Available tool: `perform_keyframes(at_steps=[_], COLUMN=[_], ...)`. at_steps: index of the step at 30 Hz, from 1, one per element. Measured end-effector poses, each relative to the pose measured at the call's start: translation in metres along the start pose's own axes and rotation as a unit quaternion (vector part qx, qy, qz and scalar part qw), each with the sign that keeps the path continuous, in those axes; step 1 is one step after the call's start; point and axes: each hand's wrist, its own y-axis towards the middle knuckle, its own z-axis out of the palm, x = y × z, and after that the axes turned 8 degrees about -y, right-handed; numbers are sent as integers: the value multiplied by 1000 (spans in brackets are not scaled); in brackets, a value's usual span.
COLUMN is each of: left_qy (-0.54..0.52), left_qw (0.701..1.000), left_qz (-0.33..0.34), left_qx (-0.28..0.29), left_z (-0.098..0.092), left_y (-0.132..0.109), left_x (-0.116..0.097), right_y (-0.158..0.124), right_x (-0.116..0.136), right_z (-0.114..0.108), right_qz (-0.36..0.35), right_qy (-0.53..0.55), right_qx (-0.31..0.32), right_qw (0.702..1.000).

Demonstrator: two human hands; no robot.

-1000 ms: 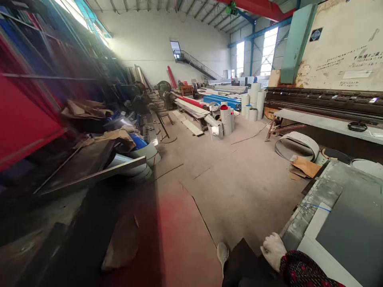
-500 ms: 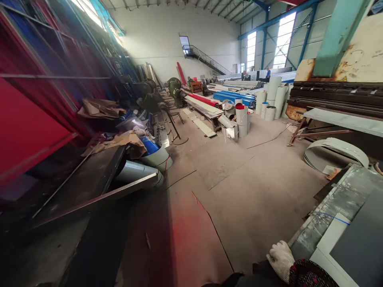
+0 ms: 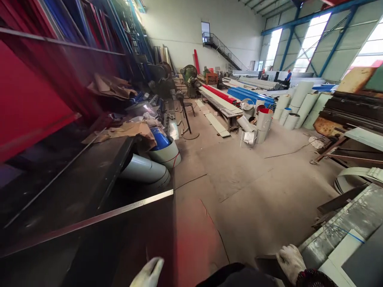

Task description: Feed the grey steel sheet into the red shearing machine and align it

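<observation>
My right hand (image 3: pixel 289 262), in a white work glove with a dark red patterned sleeve, hangs at the bottom right with its fingers curled and nothing visible in them. It is beside the corner of a grey metal-sheeted workbench (image 3: pixel 344 223) and a dark flat plate (image 3: pixel 265 261). My left hand (image 3: pixel 149 273), also gloved in white, shows at the bottom edge, smeared by motion, over the concrete floor (image 3: pixel 245 187). Dark clothing fills the gap between the two hands.
A dark steel sheet with a bright edge (image 3: pixel 98 217) juts out at the left under red and blue racks. Sheet-metal coils (image 3: pixel 163 153), white rolled ducts (image 3: pixel 263 119), stacked blue and red panels (image 3: pixel 248 95) and curved strips (image 3: pixel 356 175) ring the floor. Two people stand far back.
The view has swung left and moved forward. My left hand has come into view at the bottom edge. My right hand stays low beside the workbench corner.
</observation>
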Motion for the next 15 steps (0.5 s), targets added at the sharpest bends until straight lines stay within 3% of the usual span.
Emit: perform_keyframes(at_steps=[3,7,12,15], left_qy=[16,39,45,75], left_qw=[999,996,997,997], left_qz=[40,78,51,-4], left_qx=[-16,-23,-29,-11], left_z=[-38,-67,-81,-87], left_y=[80,181,302,355], left_x=[-55,-114,-134,-138], right_y=[71,159,269,338], right_x=[20,49,80,92], right_z=[-11,-25,-40,-44], right_qz=[-2,2,6,9], right_qy=[-12,-10,7,36], right_qx=[-6,-9,-5,-2], right_qw=[1000,1000,1000,999])
